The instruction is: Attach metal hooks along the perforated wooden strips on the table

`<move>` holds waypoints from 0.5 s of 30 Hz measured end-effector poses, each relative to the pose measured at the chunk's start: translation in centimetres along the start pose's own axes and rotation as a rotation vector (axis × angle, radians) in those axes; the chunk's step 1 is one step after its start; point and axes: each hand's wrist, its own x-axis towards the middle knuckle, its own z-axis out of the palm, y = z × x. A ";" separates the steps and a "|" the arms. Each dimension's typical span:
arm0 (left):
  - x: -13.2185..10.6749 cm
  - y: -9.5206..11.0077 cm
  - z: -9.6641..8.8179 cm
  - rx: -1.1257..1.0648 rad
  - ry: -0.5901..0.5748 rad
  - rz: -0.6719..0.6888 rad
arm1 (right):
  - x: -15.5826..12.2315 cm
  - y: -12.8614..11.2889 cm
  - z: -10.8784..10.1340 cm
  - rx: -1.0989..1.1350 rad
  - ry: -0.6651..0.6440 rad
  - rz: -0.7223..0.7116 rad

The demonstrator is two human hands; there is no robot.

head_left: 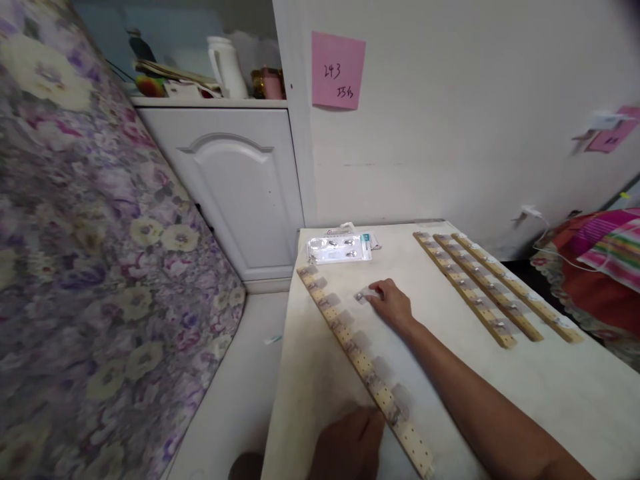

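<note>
On the left half of the tabletop (445, 400), a perforated wooden strip (363, 365) runs slantwise from near the far left corner toward the near side. Clear pads with small metallic fittings are spaced along it; the end nearest the wearer shows bare holes.

The right hand (393, 304) is over the tabletop, to the right of this strip and apart from it. Its thumb and forefinger are pinching the edge of a clear piece (360, 297), which bears a small metallic fitting. The piece lies between the strip and the hand, toward the far edge; whether it touches the tabletop cannot be told.

The left hand (347, 445) is in shadow at the left side of the strip, toward its near end. Its fingers appear drawn close together; whether they grip the strip cannot be told.

Near the far left corner lies a clear blister pack (334, 249) with metallic fittings visible inside. Along the right edge, three similar strips (487, 283) lie side by side, roughly parallel, also fitted with clear pads. Beyond the far edge, a pink note (339, 70) with handwriting is fixed to the white wall (450, 120).
</note>
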 end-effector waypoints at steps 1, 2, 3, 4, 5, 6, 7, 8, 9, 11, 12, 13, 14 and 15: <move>0.1 0.0 0.0 0.014 -0.025 0.002 | 0.2 0.0 -0.1 0.002 -0.017 -0.006; 0.1 0.1 0.0 0.033 -0.061 0.000 | 0.3 0.0 -0.1 0.006 -0.034 -0.013; 0.2 0.1 0.0 0.047 -0.090 -0.016 | 0.5 0.0 -0.1 0.013 -0.049 -0.020; 0.3 0.1 0.1 0.043 -0.101 -0.044 | 0.7 0.0 -0.1 0.023 -0.061 -0.025; 0.3 0.1 0.2 0.032 -0.101 -0.072 | 0.8 0.0 -0.1 0.037 -0.067 -0.027; 0.3 0.0 0.4 0.019 -0.095 -0.091 | 0.9 0.0 0.0 0.054 -0.069 -0.028; 0.3 0.0 0.6 0.013 -0.088 -0.101 | 1.0 0.1 0.0 0.076 -0.064 -0.028; 0.3 -0.1 0.9 0.016 -0.085 -0.096 | 1.0 0.3 0.1 0.102 -0.057 -0.027; 0.3 -0.2 1.1 0.023 -0.087 -0.082 | 0.9 0.4 0.1 0.132 -0.048 -0.025; 0.2 -0.4 1.4 0.042 -0.101 -0.044 | 0.7 0.8 0.1 0.204 -0.036 -0.019; 0.1 -0.5 1.4 0.050 -0.108 -0.029 | 0.6 1.0 0.1 0.245 -0.035 -0.016; 0.1 -0.5 1.3 0.051 -0.115 -0.019 | 0.6 1.2 0.1 0.288 -0.034 -0.013; 0.1 -0.4 1.1 0.048 -0.123 -0.016 | 0.5 1.3 0.1 0.332 -0.034 -0.011; 0.1 -0.4 0.8 0.045 -0.134 -0.010 | 0.5 1.4 0.2 0.377 -0.031 -0.007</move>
